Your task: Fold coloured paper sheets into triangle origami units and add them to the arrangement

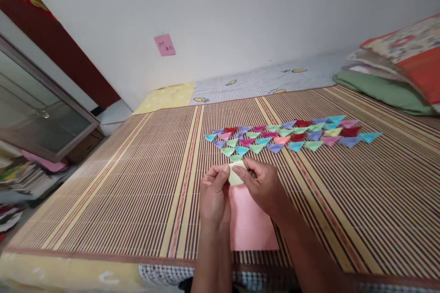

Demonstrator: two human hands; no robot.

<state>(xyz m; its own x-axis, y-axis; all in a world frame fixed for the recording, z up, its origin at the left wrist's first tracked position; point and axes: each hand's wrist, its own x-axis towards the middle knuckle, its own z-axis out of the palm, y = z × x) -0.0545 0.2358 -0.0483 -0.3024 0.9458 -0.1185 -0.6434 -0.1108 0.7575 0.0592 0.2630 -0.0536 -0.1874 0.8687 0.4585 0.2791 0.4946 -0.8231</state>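
Between my two hands is a small pale yellow piece of paper (235, 175). My left hand (216, 192) pinches its left edge, thumb on top. At its upper right, my right hand (263, 185) grips it with the thumb pressed on the face. Under the hands lies a pink sheet of paper (252, 224), flat on the striped mat. Just beyond my fingers, several rows of small folded paper triangles (275, 148) in green, blue, purple, red and pink are laid out. The fingers behind the yellow paper are partly hidden.
A striped bamboo mat (144, 183) covers the bed. Folded bedding and a pillow (405, 41) are piled at the far right. A pink note (165, 45) is stuck on the white wall. To the left stand a glass-fronted cabinet (41, 100) and a stack of books (24, 176).
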